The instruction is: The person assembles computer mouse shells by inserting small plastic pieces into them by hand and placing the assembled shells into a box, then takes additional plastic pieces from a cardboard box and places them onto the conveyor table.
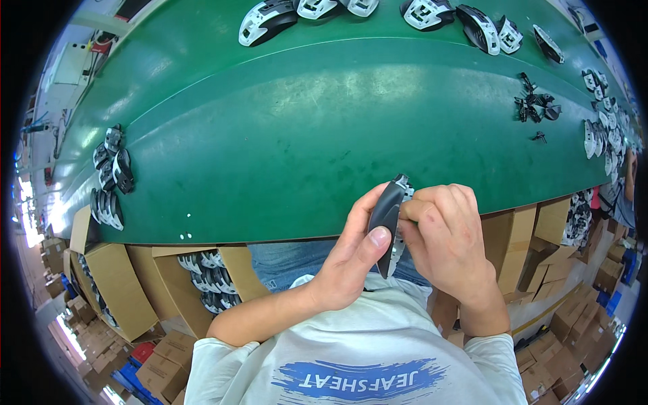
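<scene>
Upright on its edge, a black mouse shell with a whitish inner side is held in front of my body, just over the table's near edge. My left hand is closed round its black outer face, thumb pressed flat on it. On the whitish inner side, my right hand has its fingers curled and pinched against the shell. Whatever those fingertips hold is hidden behind them. Small black plastic parts lie in a loose pile on the table to the right, with a single black piece below them.
The green table curves across the view. More mouse shells line its far side, with others at the left and a large group at the right. Cardboard boxes stand below the near edge; one holds stacked shells.
</scene>
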A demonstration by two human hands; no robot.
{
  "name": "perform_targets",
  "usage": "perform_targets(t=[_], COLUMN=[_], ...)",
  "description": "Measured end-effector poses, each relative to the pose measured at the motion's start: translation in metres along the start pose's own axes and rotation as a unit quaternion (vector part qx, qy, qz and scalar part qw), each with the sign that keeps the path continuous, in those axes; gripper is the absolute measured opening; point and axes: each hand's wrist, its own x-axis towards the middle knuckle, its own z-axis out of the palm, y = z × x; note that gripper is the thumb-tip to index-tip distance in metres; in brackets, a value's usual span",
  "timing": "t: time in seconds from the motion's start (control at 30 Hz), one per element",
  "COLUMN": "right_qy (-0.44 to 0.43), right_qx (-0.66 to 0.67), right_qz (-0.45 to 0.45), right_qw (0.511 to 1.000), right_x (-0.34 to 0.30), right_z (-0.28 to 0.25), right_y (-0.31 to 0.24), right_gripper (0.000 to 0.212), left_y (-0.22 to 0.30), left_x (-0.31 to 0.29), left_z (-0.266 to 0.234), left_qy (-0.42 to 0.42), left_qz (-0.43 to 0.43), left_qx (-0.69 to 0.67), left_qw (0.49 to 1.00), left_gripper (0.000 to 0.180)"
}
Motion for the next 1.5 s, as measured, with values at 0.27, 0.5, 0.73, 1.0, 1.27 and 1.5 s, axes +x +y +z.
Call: perform_targets(t=[0.27,0.5,0.73,1.0,1.27,1.5], right_qy=[0.008,0.005,0.034,0.041,0.064,0.068], right_qx=[0.06,0.099,0.148,0.095,0.095,0.08], right_qz=[0.006,0.005,0.04,0.016,-0.004,-0.001], right_qw=[0.998,0.995,0.988,0.995,0.993,0.994], right_x=[-0.009,-0.004,-0.008,-0.009,-0.01,-0.013], right_z=[0.01,0.012,0.022,0.017,0.024,0.027], right_y=[0.001,0.0,0.004,-0.005,-0.003,-0.001], right_gripper=[0.031,0.031,0.031,0.037,0.038,0.035], left_y=[-0.005,-0.01,-0.011,-0.004,0.004,-0.002], left_x=[0.002,-0.005,-0.001,-0.001,-0.003,-0.003], left_z=[-0.005,-0.01,-0.013,-0.014,-0.011,-0.007], left_qy=[0.003,0.022,0.014,-0.011,0.015,0.055], left_qz=[-0.025,-0.052,-0.021,-0.018,-0.07,-0.121], left_qx=[0.006,-0.071,-0.025,-0.009,-0.079,-0.195], left_qw=[1.0,0.996,0.999,1.0,0.994,0.972], left_gripper=[0.068,0.068,0.067,0.068,0.068,0.062])
